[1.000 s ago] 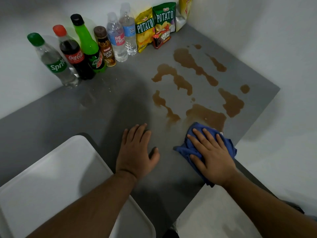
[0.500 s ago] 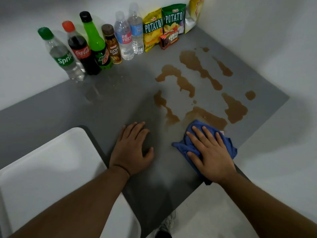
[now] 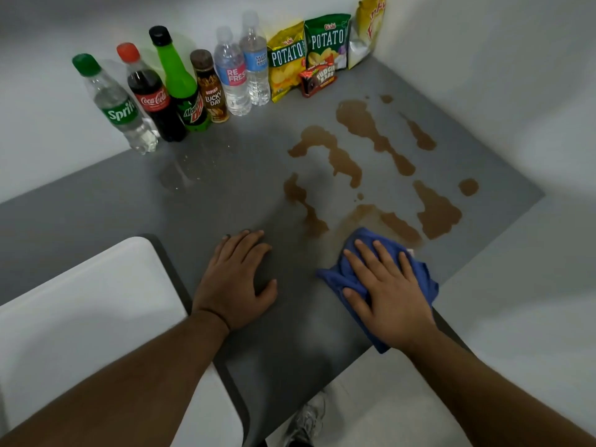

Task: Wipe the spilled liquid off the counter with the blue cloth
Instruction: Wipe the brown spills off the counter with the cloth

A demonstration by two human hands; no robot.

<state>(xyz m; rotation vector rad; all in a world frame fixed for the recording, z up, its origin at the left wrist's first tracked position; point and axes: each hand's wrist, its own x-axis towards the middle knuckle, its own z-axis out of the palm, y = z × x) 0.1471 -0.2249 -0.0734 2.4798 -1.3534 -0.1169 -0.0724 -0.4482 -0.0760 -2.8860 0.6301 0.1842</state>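
Note:
Brown spilled liquid [image 3: 367, 124] lies in several puddles across the right half of the grey counter [image 3: 225, 195]. A crumpled blue cloth [image 3: 358, 253] rests on the counter at the near edge of the spill, over a smeared patch. My right hand [image 3: 387, 291] presses flat on the cloth, fingers spread, palm down. My left hand [image 3: 237, 282] lies flat on the bare counter to the left of the cloth, fingers apart, holding nothing.
Along the back wall stand several bottles: Sprite [image 3: 116, 104], Coca-Cola [image 3: 151, 95], Mountain Dew [image 3: 180, 85], others. Potato chip bags [image 3: 325, 40] and a fudge bar pack [image 3: 317, 80] fill the corner. A white tray-like surface [image 3: 80, 317] lies front left. The counter's right edge [image 3: 483, 253] drops off near the cloth.
My right hand has pushed the cloth slightly forward into the nearest puddle, which now looks smeared and fainter. The left hand stays flat in place.

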